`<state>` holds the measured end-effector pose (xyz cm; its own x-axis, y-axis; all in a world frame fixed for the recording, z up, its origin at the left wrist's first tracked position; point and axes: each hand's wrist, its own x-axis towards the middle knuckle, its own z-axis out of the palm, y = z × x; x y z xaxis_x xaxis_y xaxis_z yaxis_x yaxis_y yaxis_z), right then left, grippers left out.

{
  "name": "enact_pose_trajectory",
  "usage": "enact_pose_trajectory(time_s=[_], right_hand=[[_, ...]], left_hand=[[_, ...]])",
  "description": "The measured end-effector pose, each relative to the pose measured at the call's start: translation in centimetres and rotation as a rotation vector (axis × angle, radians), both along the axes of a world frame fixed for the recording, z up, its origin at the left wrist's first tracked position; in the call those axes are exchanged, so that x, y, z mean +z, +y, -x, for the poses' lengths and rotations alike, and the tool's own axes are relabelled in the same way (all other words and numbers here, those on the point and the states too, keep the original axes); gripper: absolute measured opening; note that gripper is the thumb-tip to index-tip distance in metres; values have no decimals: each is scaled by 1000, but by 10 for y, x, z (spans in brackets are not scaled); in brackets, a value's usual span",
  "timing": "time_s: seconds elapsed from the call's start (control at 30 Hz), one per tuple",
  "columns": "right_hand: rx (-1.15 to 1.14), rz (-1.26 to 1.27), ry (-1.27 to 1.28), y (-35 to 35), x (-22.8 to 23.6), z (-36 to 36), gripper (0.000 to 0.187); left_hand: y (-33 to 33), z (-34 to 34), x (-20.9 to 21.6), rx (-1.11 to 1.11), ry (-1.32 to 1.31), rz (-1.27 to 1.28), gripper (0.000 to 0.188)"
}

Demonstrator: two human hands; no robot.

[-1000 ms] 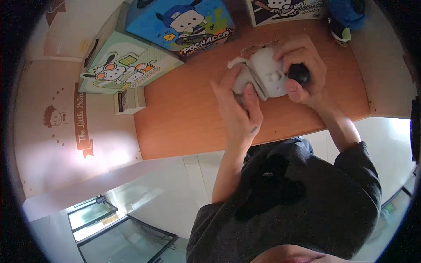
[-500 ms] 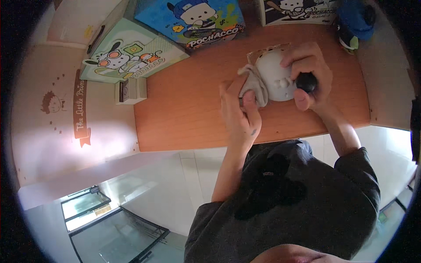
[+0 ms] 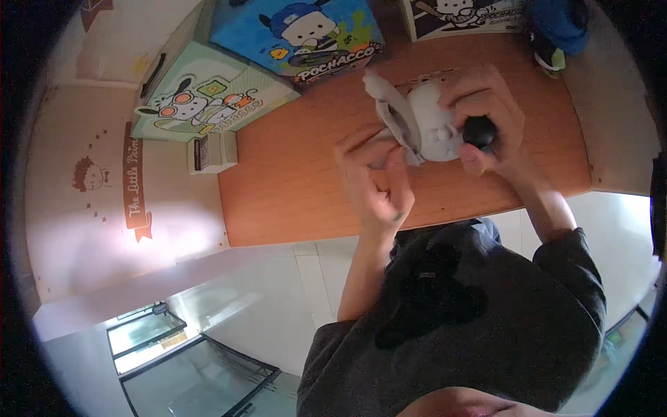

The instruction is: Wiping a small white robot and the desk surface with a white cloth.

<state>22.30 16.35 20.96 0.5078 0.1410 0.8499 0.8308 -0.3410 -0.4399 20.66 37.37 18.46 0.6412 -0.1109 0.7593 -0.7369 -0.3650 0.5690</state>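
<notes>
A white, rounded cartoon-dog figure is over the wooden desk, with small raised bumps on its lower part. My right hand is closed round its right side. By that hand's thumb and fingers sits a black rounded piece; whether it joins the figure I cannot tell. Pinched in my left hand is a pale grey cloth, folded and partly lifted, lying against the figure's left side. Fingers of both hands cover part of what they hold.
Beneath the hands spreads the wooden desk. A green box and a blue box, both with cartoon dogs, stand at the back left; another printed box is behind. A small white box and a blue-capped figure flank the desk.
The cloth has opened out, its upper end rising beside the figure, and my left hand has shifted slightly left. The right hand keeps its hold. The whole view has tilted a little.
</notes>
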Motion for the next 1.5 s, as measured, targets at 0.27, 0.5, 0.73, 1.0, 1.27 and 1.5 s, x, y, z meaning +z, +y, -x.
enact_pose_trajectory(time_s=[0.27,0.5,0.73,1.0,1.27,1.5], right_hand=[[-26,-38,20,0,-7,0,26],[7,-36,-5,2,-7,0,27],[-14,2,-36,-3,-4,0,25],[-45,-87,62,-3,-7,-1,21],[-34,-51,29,-5,-5,-1,18],[-68,-118,180,-4,-3,2,42]], left_hand=[[0,4,0,-24,390,64,28],[11,-5,-7,304,223,-279,19],[19,-7,33,64,745,-202,14],[4,-8,13,9,37,-178,26],[4,-7,0,-74,107,-177,51],[-1,-4,3,-113,306,-88,50]])
